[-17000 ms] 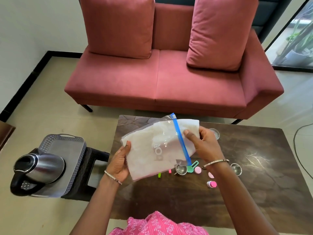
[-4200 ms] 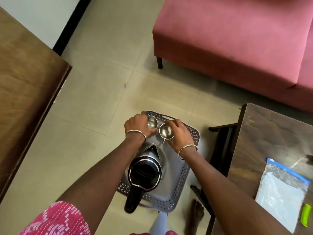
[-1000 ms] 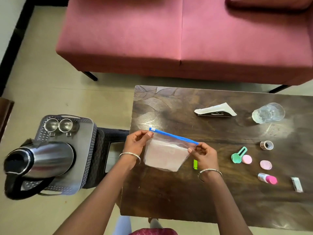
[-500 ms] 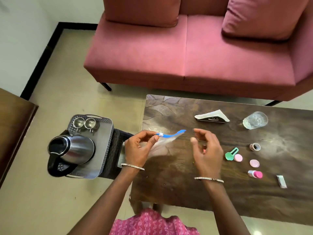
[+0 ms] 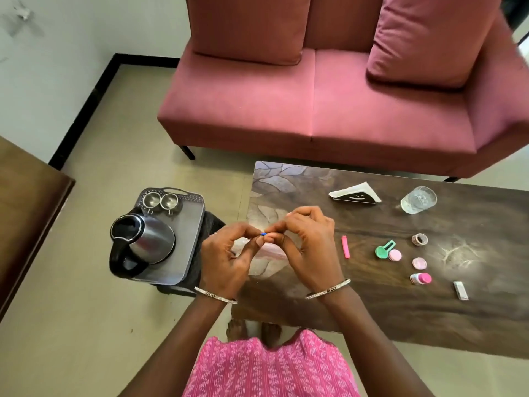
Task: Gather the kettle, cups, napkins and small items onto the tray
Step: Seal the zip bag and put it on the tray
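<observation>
Left hand (image 5: 226, 256), right hand (image 5: 309, 245) pinch blue zip (image 5: 263, 233); bag (image 5: 272, 252) seemingly bunched below.

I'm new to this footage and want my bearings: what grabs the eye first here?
The left hand and right hand meet over the dark table's left end, pinching the blue zip of a clear bag. To their left, a steel kettle and two steel cups sit on a grey tray; a pink sofa fills the background.
</observation>
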